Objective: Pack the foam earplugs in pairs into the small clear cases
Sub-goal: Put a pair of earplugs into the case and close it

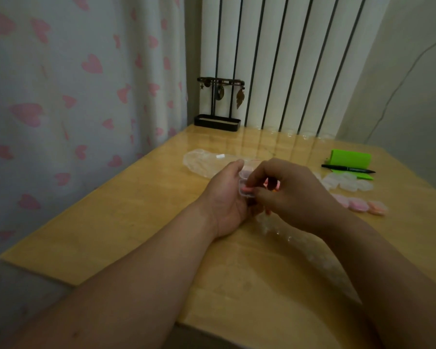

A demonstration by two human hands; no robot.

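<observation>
Tabletop: pale wood with a glossy finish that reflects the wall stripes at its far edge.

- The left hand is raised just above the wood, its grip curled around a small clear case that is open.
- The right hand meets it from the right, fingers bent, its grip pinching a pink earplug at the case's mouth. How far in the earplug sits is too blurred to tell.
- Just behind the case lies a crumpled clear bag.
- Right of the case is a cluster of empty clear cases. Nearer than those is a short row of filled cases showing pink and orange.
- Further right and back are a black pen and a bright green pad.
- Far behind the case, at the tabletop's back corner, is a black stand hung with small ornaments.

Room: dim.

- Left of the case hangs a white curtain printed with pink hearts.
- Behind it is a white panel with dark vertical lines.
- To the right is a plain wall with a thin dark line running up it.
</observation>
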